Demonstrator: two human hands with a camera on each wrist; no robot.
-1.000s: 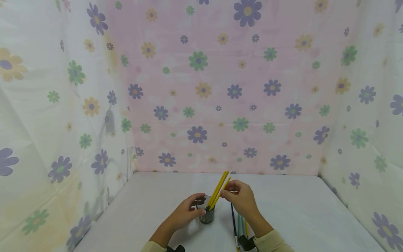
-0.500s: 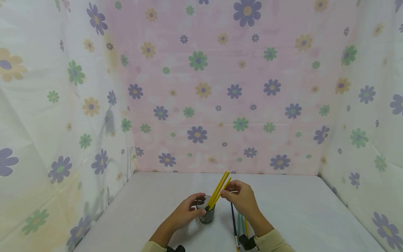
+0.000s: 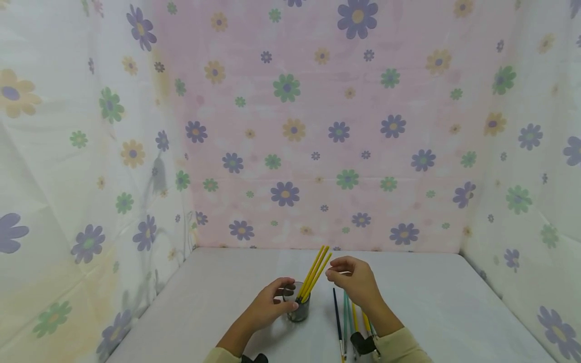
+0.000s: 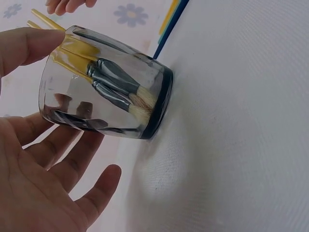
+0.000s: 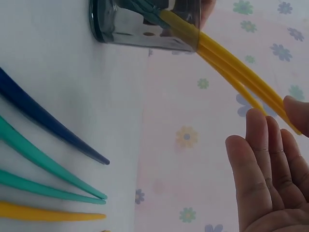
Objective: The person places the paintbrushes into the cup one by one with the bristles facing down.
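Note:
My left hand (image 3: pixel 265 308) holds a clear, dark-based drinking glass (image 3: pixel 298 314) upright on the table, thumb on one side and fingers on the other. Three yellow-handled paintbrushes (image 3: pixel 313 276) lean to the right in the glass, bristles down; their pale bristle tips (image 4: pixel 141 110) show through the wall in the left wrist view. Just right of the handles, my right hand (image 3: pixel 357 283) hangs in the air, fingers loosely bent and holding nothing. In the right wrist view its thumb (image 5: pixel 297 113) appears close to the handle ends; whether it touches them I cannot tell.
Right of the glass, several loose paintbrushes lie on the white table (image 3: pixel 454 312): a dark blue one (image 3: pixel 337 315), teal ones (image 5: pixel 43 157) and yellow ones (image 5: pixel 53 211). The right forearm partly covers them. Flower-patterned cloth (image 3: pixel 313 101) encloses the back and sides.
My right hand has let go of a yellow paintbrush and drawn slightly right, away from the handles. More of the loose brushes shows beneath it. The left hand and glass have stayed put.

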